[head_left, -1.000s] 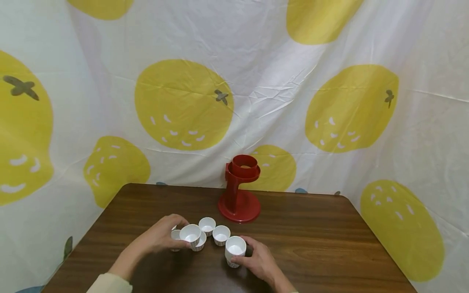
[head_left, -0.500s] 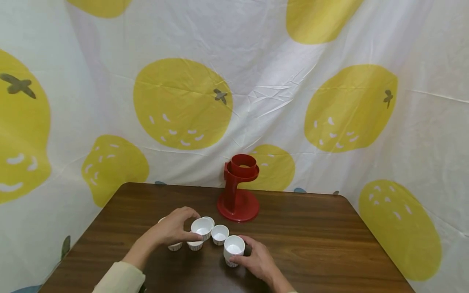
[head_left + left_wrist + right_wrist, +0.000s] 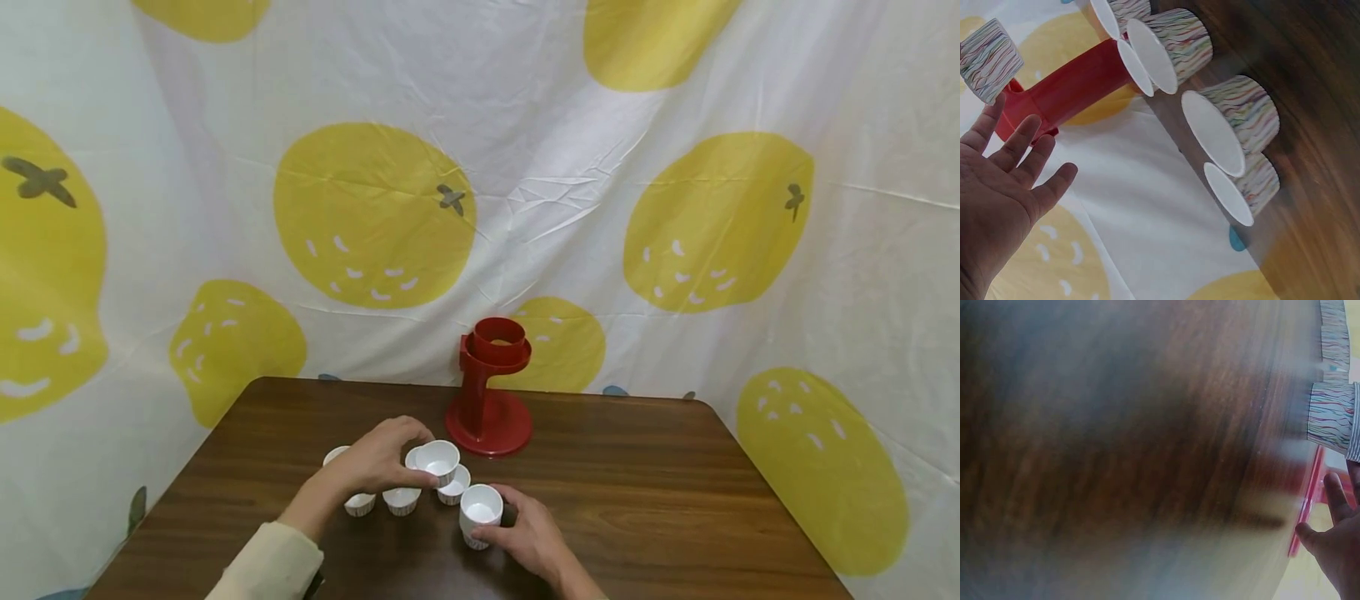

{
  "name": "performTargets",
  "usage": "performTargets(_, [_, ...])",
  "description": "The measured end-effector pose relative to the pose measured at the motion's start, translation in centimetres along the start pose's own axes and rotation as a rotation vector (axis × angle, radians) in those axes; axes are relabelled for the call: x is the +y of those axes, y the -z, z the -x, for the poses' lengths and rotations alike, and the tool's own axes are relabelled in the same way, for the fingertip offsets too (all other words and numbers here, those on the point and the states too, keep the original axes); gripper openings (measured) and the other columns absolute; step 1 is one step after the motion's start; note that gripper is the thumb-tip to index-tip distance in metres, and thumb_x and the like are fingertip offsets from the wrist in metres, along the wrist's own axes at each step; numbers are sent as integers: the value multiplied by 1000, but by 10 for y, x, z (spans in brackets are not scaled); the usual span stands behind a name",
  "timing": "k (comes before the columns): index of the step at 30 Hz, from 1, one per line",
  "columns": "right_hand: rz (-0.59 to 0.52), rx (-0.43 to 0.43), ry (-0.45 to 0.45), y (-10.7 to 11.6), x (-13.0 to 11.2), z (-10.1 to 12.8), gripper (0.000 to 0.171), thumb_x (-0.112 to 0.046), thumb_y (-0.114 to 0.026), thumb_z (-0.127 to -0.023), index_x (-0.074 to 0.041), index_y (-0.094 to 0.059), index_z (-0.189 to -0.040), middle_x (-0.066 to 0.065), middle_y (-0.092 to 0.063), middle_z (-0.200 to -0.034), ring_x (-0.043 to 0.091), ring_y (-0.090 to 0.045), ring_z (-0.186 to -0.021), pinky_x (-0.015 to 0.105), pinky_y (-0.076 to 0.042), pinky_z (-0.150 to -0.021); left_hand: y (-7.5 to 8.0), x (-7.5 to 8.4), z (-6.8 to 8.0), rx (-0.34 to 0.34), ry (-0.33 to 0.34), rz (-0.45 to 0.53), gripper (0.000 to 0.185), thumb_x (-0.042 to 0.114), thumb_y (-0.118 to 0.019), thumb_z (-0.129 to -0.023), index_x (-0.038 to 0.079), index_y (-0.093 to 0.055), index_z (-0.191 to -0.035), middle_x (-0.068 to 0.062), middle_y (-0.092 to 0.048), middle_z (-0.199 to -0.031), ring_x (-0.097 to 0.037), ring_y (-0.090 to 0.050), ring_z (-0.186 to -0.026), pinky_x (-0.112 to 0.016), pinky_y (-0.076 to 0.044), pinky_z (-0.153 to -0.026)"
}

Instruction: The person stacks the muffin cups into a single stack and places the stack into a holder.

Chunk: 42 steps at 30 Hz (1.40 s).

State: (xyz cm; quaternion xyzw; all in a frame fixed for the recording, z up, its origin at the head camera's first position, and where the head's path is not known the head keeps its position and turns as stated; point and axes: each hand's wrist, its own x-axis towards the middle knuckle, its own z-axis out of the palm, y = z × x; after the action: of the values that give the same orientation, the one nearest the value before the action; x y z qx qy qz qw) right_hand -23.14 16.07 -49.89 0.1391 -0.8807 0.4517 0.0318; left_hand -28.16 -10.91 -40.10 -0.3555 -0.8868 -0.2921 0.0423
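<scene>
Between thumb and fingers my left hand pinches a small white cup, raised over the other cups. Wavy coloured lines cover its outside in the left wrist view, where the cup sits at the fingertips of the left hand. My right hand grips a short stack of like cups at the table's near middle. In the right wrist view, the stack's patterned lower cup shows beside the right hand. Several single cups stand upright, among them one between both hands.
A red stand with a round base and a ring-shaped top is behind the cups. The brown wooden table reaches back to a white cloth printed with yellow lemons. My left forearm partly hides the leftmost cups.
My left hand has carried its cup rightward and slightly away from me, from over the left cups towards the right ones. My right hand has stayed at its stack.
</scene>
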Motion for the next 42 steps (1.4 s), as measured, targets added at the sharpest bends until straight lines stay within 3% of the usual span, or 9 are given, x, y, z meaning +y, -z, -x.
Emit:
performTargets(20, [14, 18, 38, 3, 0, -4, 60, -37, -87, -74, -12, -66, -124, -3, -70, -108, 20, -62, -103, 44, -46, -92, -8, 15, -24, -38, 5, 53, 53, 43, -83, -76, 8, -67, -114, -7, -63, -115, -29, -53, -115, -49, -42, -99])
performTargets(26, [11, 10, 23, 4, 1, -6, 62, -39, -87, -73, -12, -66, -125, -3, -70, -110, 21, -62, -105, 46, -45, -94, -12, 19, -30, -56, 2, 54, 51, 43, -83, -77, 11, -67, -113, -2, -62, -113, -26, -53, -113, -46, -43, -98])
performTargets(32, [4, -6, 1, 2, 2, -5, 63, -39, -87, -74, -12, -65, -126, -1, -69, -112, 25, -61, -108, 52, -43, -96, -19, 21, -32, -63, -34, 30, 49, 42, -83, -77, 12, -68, -111, 0, -64, -110, -23, -55, -108, -42, -45, -94])
performTargets(38, [-2, -12, 2, -1, 5, -1, 63, -39, -87, -73, -12, -65, -126, -2, -69, -111, 25, -61, -107, 52, -44, -95, -28, 22, -33, -70, -77, 10, 49, 42, -83, -76, 9, -68, -109, -2, -66, -112, -25, -55, -111, -43, -44, -98])
performTargets(42, [-14, -24, -4, -2, 4, 0, 62, -38, -87, -73, -12, -65, -126, -3, -69, -109, 24, -61, -106, 52, -44, -95, -33, 22, -33, -85, -61, 20, 46, 41, -84, -76, 12, -68, -108, 0, -65, -111, -23, -55, -110, -43, -44, -98])
